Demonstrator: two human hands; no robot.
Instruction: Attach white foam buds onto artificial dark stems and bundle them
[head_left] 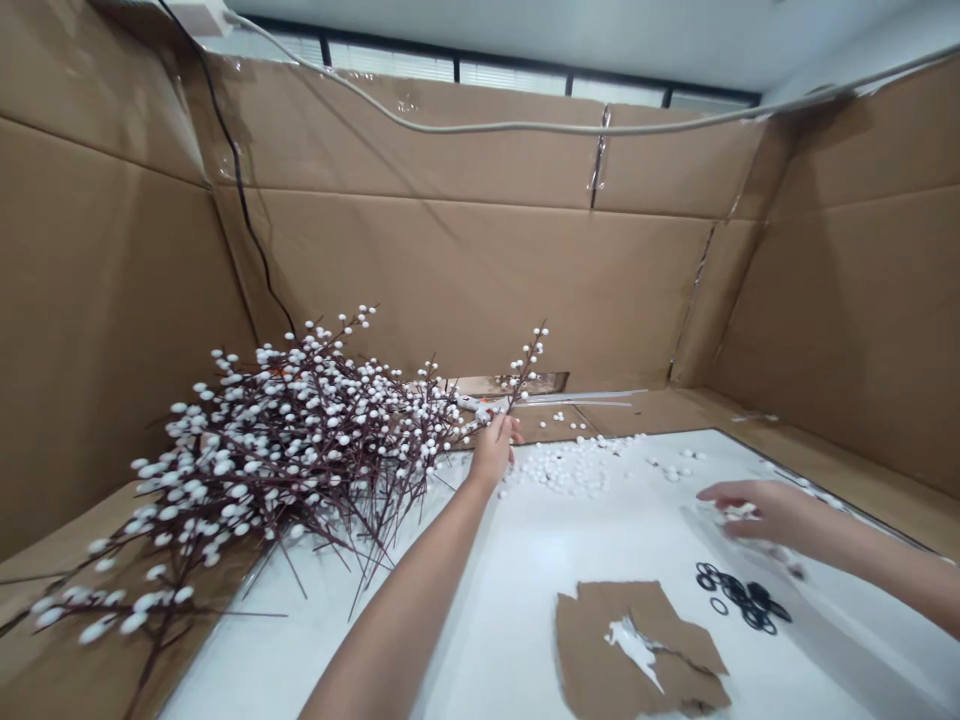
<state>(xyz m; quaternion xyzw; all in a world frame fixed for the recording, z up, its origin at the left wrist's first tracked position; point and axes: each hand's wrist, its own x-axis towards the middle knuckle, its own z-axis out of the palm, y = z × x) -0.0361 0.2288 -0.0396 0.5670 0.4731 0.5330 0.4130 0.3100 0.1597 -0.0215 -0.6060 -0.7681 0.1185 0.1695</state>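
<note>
My left hand (493, 447) reaches forward and is closed on the stem of a thin brown branch (525, 370) studded with white buds, at the right edge of a big pile of such branches (285, 440). My right hand (757, 508) hovers low over the white table (510, 600) at the right, fingers curled around something small and white that I cannot make out. Loose white buds (577, 465) lie scattered on the table between the two hands. Several black rings (742, 595) lie just in front of my right hand.
A torn piece of brown cardboard (637, 645) with a white smear lies near the front. Cardboard walls (480, 260) enclose the table at the back and both sides. A black cable (240, 190) and a grey cable (525, 126) run along the walls.
</note>
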